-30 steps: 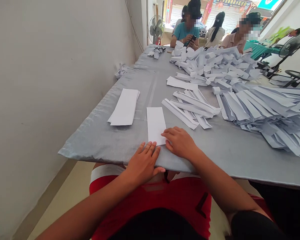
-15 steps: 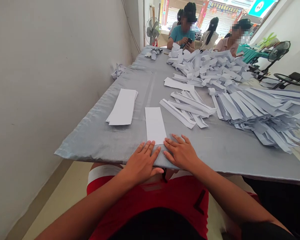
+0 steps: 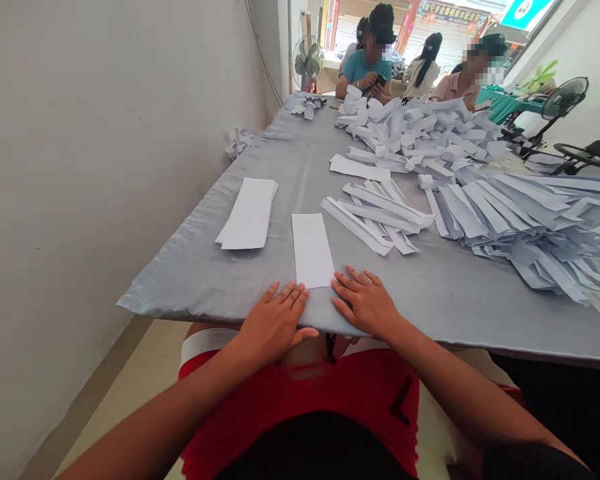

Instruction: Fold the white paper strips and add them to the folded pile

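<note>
A white rectangular sheet of paper [image 3: 313, 250] lies flat near the front edge of the cloth-covered table. My left hand [image 3: 276, 320] rests palm down, fingers outstretched, with its fingertips at the sheet's lower left corner. On the other side my right hand [image 3: 364, 300] lies flat with fingers spread, its fingertips by the lower right corner. Neither hand grips anything. To the left is a stack of white paper sheets [image 3: 247, 213], its edges slightly uneven. Several folded paper strips [image 3: 375, 210] lie loosely crossed to the right of the single sheet.
A fanned pile of folded papers [image 3: 510, 220] covers the table's right side. Behind it rises a heap of folded paper pieces [image 3: 410, 130]. One more paper sheet [image 3: 360, 169] lies before the heap. Several people sit beyond; one person [image 3: 365, 70] holds a phone. A wall [image 3: 130, 133] stands at left.
My left hand has shifted slightly left, and my right hand slightly right, so the gap between them is wider. The sheet stays in place on the table.
</note>
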Demonstrator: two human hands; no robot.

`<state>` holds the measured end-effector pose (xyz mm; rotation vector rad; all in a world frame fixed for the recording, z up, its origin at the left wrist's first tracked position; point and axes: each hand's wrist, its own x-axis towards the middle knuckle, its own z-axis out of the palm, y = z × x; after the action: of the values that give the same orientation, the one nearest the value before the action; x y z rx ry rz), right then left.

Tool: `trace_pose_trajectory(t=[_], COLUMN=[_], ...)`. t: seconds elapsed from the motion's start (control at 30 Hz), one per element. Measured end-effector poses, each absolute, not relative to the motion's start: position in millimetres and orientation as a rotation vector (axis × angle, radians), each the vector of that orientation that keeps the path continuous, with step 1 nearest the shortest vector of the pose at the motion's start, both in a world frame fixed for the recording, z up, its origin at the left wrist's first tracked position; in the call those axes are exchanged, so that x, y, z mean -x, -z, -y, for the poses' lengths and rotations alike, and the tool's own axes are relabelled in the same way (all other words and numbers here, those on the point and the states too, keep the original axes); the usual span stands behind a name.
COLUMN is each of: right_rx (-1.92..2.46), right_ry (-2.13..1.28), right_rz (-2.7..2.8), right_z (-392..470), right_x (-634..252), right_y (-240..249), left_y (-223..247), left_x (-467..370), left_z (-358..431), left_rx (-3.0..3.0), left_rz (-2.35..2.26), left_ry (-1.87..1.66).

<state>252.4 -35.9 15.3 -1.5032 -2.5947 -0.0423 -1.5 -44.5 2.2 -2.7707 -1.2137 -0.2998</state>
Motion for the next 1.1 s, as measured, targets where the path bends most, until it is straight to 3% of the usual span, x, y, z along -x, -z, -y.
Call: trace_pose_trajectory(t=[0.3,0.53,0.87,1.1], right_rx=[1.575,1.454,1.644,1.748], right_ry=[0.19,-0.004,0.02,-0.247], right_rz=[2.487,2.603,2.468,2.394], right_z=[40,34,28,9], right_x=[-254,-224,-243,-234], right_y=[-21,-24,-27,-18], left_y=[2,2,-2,-5], left_x=[-4,-4,-8,-7], left_z=[48,51,52,46], left_rx=[2.781,2.766,2.796,2.821], left_rz=[1.236,1.173,1.202,1.243], left_ry=[0.283,0.198,0.2,0.239])
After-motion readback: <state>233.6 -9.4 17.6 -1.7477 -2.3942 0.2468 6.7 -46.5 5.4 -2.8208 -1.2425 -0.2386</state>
